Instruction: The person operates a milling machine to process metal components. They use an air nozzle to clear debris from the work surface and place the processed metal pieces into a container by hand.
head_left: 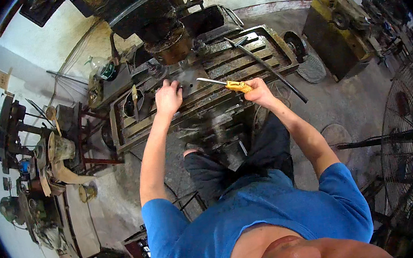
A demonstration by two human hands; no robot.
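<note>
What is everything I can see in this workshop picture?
Metal plate: one, grey, with holes, on the machine table under the left hand.
Tool with yellow handle: one, metal blade, in the right hand.
Machine table: one, rusty, slotted, centre.
Long bar: one, dark, lying across the table.
Drill head: one, dark, above the plate.
Fan: one, black, right edge.
Yellow machine: one, top right.
Left hand: resting on the plate.
Right hand: fingers closed around the handle.

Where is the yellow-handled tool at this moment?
In the head view, right of centre: the right hand grips the yellow-handled tool, its blade pointing left over the slotted machine table, toward the left hand.
</note>
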